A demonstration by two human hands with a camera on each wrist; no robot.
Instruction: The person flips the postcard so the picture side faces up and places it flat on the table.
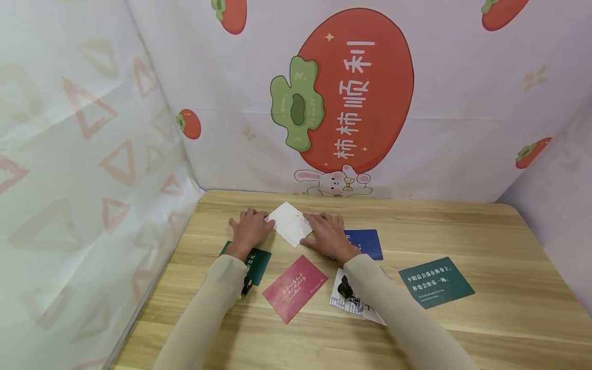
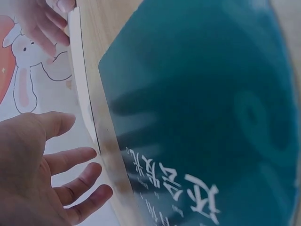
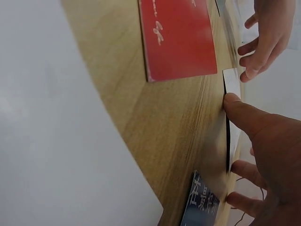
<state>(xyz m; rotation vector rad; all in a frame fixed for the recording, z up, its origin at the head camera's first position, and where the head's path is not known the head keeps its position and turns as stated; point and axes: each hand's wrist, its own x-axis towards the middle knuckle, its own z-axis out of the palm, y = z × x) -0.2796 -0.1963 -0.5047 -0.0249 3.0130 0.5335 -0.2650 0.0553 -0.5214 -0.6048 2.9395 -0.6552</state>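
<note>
A white card (image 1: 288, 224) lies diamond-wise near the back of the table, between both hands. My left hand (image 1: 251, 230) is at its left corner, with its fingers spread and loosely bent in the left wrist view. From the right, my right hand (image 1: 330, 237) holds the card with its thumb at the near edge and its index finger by the right corner. The right wrist view shows that thumb (image 3: 239, 107) right on the card's edge (image 3: 231, 81). A dark green card (image 1: 260, 264) sits partly hidden under the left wrist, and a blue card (image 1: 367, 242) beside the right hand.
A red card (image 1: 295, 289) lies in the middle, nearer the front. Under the right forearm a white card with dark lettering (image 1: 339, 297) is partly covered. Another green card (image 1: 437, 282) lies to the right. Printed cloth (image 1: 453, 159) rises behind the table (image 1: 504, 308).
</note>
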